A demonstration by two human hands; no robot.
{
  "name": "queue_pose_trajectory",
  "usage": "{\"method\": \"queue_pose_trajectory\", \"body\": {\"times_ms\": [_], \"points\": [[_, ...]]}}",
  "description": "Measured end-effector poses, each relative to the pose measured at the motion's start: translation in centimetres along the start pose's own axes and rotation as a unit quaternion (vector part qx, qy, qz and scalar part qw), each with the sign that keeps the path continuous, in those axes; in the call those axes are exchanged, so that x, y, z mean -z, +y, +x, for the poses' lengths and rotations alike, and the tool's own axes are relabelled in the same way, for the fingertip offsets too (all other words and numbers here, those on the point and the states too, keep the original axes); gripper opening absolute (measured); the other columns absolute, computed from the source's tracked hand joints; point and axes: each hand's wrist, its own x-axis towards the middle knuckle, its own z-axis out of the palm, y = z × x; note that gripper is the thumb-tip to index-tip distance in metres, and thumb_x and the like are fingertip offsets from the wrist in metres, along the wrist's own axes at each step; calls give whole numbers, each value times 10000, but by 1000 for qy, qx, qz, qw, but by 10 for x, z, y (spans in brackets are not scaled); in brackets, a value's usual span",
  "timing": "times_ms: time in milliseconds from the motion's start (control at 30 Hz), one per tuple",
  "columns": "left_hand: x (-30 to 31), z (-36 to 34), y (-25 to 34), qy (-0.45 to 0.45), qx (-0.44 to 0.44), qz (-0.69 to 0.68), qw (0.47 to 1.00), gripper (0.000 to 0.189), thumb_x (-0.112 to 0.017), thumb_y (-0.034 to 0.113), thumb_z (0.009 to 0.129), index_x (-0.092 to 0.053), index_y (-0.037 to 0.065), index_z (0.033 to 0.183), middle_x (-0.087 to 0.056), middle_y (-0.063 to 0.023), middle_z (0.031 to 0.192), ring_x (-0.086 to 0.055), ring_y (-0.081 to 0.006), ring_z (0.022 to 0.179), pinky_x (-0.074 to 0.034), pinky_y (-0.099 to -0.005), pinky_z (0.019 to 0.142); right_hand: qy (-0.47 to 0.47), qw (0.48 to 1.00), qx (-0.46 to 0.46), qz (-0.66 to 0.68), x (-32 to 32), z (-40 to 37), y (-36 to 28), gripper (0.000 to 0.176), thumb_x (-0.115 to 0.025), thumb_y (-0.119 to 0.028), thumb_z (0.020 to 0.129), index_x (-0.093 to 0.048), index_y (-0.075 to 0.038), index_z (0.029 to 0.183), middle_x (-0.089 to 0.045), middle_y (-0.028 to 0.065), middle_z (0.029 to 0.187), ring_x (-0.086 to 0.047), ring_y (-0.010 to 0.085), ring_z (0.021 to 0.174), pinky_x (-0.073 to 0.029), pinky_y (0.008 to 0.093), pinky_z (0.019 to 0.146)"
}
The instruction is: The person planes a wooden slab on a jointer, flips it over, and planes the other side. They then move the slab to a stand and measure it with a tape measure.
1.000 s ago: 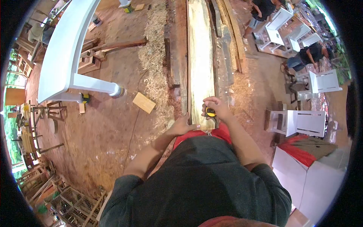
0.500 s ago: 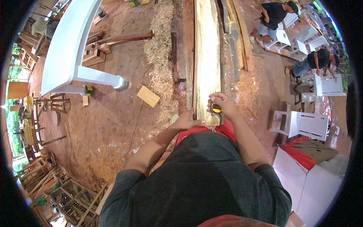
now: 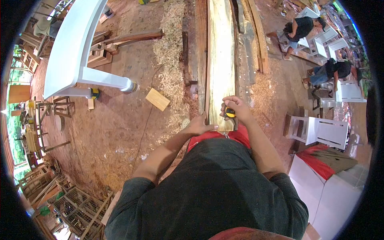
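A long pale wooden board point(image 3: 221, 60) runs away from my body, its near end close to my waist. My right hand point(image 3: 239, 107) is closed around a black and yellow tape measure point(image 3: 230, 112), held over the board near that end. At the left corner of the near end, my left hand point(image 3: 199, 125) grips the board, the thumb lying across the top face and the fingers at the side edge.
Darker timbers point(image 3: 256, 36) lie along the board's right side. Wood shavings point(image 3: 170, 52) cover the floor at left, beside a small wooden block point(image 3: 157, 99). A large white table point(image 3: 72, 48) stands further left. Two people point(image 3: 302, 29) bend over white chairs point(image 3: 326, 130) at right.
My hands keep almost the same hold on the board and tape measure. The view has shifted slightly, and the people at right have changed posture a little.
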Motion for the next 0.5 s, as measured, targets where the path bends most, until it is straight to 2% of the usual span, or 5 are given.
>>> {"method": "queue_pose_trajectory", "body": {"times_ms": [233, 500], "points": [[-4, 5, -8, 1, 11, 16, 1000, 1034, -796, 659, 811, -494, -113, 1430, -691, -360, 1190, -697, -469, 1138, -539, -490, 998, 11, 1000, -10, -9, -2, 0, -3, 271, -648, -197, 1047, -632, -3, 1235, -728, 126, 939, -779, 260, 777, -637, 353, 560], [7, -6, 12, -15, 12, -9, 1000, 1049, -779, 662, 824, -459, -110, 1459, -682, -354, 1228, -689, -453, 1163, -531, -488, 1011, 9, 1000, -9, -4, -1, 0, -1, 279, -654, -207, 1048, -626, -14, 1248, -723, 126, 933, -776, 259, 774, -633, 359, 556]]}}
